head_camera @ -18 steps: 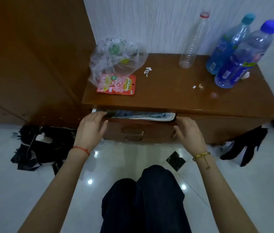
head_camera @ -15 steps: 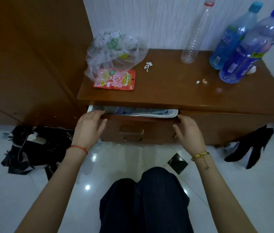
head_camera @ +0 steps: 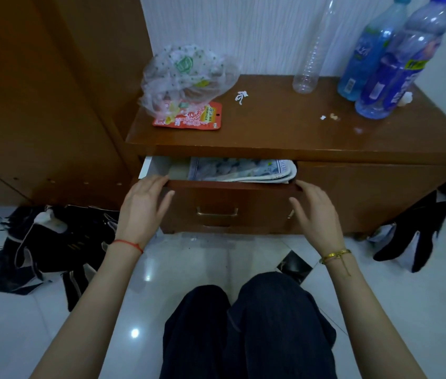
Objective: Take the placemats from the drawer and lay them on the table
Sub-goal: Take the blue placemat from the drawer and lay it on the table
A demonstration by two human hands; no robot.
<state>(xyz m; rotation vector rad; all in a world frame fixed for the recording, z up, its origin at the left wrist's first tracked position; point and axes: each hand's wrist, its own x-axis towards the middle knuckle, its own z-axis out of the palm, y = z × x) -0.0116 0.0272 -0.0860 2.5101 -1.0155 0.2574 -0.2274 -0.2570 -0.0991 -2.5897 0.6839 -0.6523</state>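
I'm looking down at the drawer (head_camera: 230, 203), partly open under the brown table (head_camera: 284, 127). My left hand (head_camera: 141, 206) has its fingers hooked over the top edge of the drawer front at the left corner, thumb spread out against the wooden face. My right hand (head_camera: 316, 212) does the same at the right corner, fingertips on the edge, thumb free below. Both hands grip only the drawer, nothing else.

Inside, there are the placemats (head_camera: 243, 169): a folded stack of pale, blue-patterned fabric lying flat against the right side of the drawer, its rounded fold at the right wall. The left part of the drawer shows a bare bottom. How far back the stack runs I can't tell; the tabletop hides it.

I judge these as light, soft and floppy. The layers sag at the fold, so they'll droop if I pinch one corner. Best to slide fingers under the whole stack near the folded edge and lift it together, thumb on top, or the layers may slip apart. Not fragile, not slippery by the look.

The gap above the stack looks tight, so I'd want the drawer further out first.

On the table: a plastic bag (head_camera: 189, 75) over a red packet (head_camera: 189, 117), a clear empty bottle (head_camera: 312, 58) and two blue bottles (head_camera: 391, 56). The middle is bare apart from a few scraps.
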